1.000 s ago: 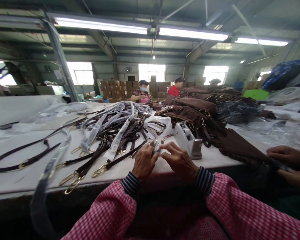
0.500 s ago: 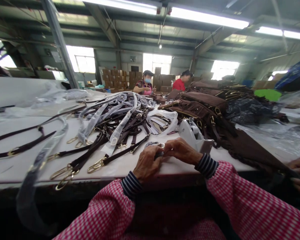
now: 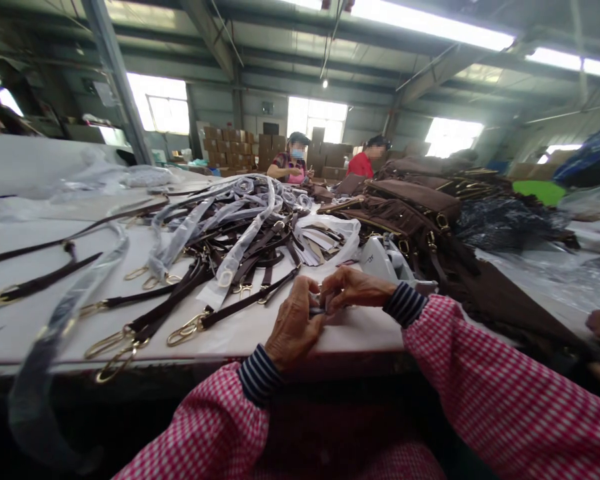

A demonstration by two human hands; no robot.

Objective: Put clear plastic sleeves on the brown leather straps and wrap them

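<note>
The left hand (image 3: 291,327) and right hand (image 3: 357,288) meet over the near part of the desk (image 3: 365,337); their fingers (image 3: 306,287) are curled nearly together, pinching a small greyish piece (image 3: 317,310), mostly hidden between them; a dark strap (image 3: 253,295) with a gold clasp (image 3: 198,323) lies left of the hands; a white holder (image 3: 377,260) stands just behind the right hand, beside brown bags (image 3: 413,195).
</note>
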